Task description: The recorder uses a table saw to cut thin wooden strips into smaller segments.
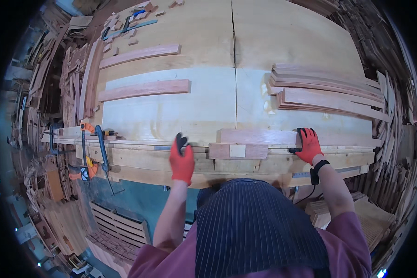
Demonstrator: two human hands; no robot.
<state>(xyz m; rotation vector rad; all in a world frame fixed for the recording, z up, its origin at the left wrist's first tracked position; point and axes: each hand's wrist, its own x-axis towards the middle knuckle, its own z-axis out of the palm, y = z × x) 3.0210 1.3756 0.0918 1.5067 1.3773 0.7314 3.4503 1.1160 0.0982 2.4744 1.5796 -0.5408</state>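
Nearest: dark striped apron (pixel 259 227) over maroon sleeves, both forearms reaching fwd to the bench edge.

Left hand (pixel 182 160), orange glove w/ dark fingertips – resting on the front edge of the workbench (pixel 139 160), fingers loosely together, holding nothing. It sits well left of the long reddish board (pixel 264 136), not touching it.

Right hand (pixel 306 144), same glove, wrist strap w/ cable – laid flat over the board's near edge, fingers spread on top, thumb at the front face. Pressing, not a full grip.

Board lies along the bench front, between the hands but under the right one. Short wood block (pixel 237 151) w/ pale square just below it.

Left of bench: orange-handled bar clamp (pixel 87 153).

Farther: stack of thin strips (pixel 326 90) at right; two reddish battens (pixel 143 89) at left; small offcuts (pixel 125 28) at far corner.
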